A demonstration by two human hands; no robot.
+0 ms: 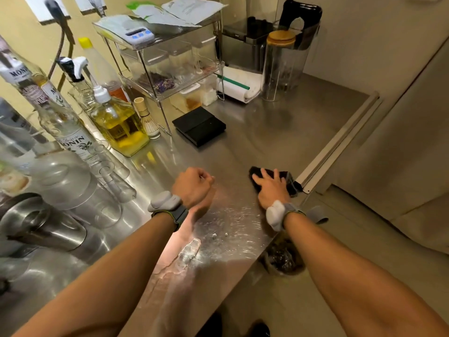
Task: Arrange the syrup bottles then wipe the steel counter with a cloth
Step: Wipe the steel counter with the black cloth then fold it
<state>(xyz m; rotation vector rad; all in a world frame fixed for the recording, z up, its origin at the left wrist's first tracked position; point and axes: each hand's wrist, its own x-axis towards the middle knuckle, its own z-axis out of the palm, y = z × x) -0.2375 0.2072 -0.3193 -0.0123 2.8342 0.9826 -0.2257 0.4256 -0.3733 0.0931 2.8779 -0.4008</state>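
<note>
A: Steel counter [279,132] first. Where does the work lie on it?

B: Right hand [271,188] lies flat, fingers spread, pressing a dark cloth [290,183] at the counter's right edge, beside the pale rail [340,139]. The white powdery smear [218,229] lies leftward of the cloth and nearer the body, between the two forearms. Its long axis runs diagonally from the front edge toward the centre. Judgement: a pull left and back with the right hand would cover it.

A: Left hand?

B: Left hand [194,186] hovers over mid-counter, fingers curled in a loose fist, nothing visible in it (farther from the cloth, nearer the bottles).

A: Syrup bottles?

B: Monin syrup bottles [73,132] stand grouped at far left, well apart from the cloth. They look placed, so wiping reads as the step in hand.

A: Surroundings?

B: Wire rack [167,69] of clear tubs at the back. Tall glass jar [279,66] with a wooden lid to its right. Flat black slab [199,126], likely a scale, mid-counter. Bamboo whisk [147,117] by the rack's foot. Surface scuffed, reflective. Two small crumbs [214,235] sit by the smear.
</note>
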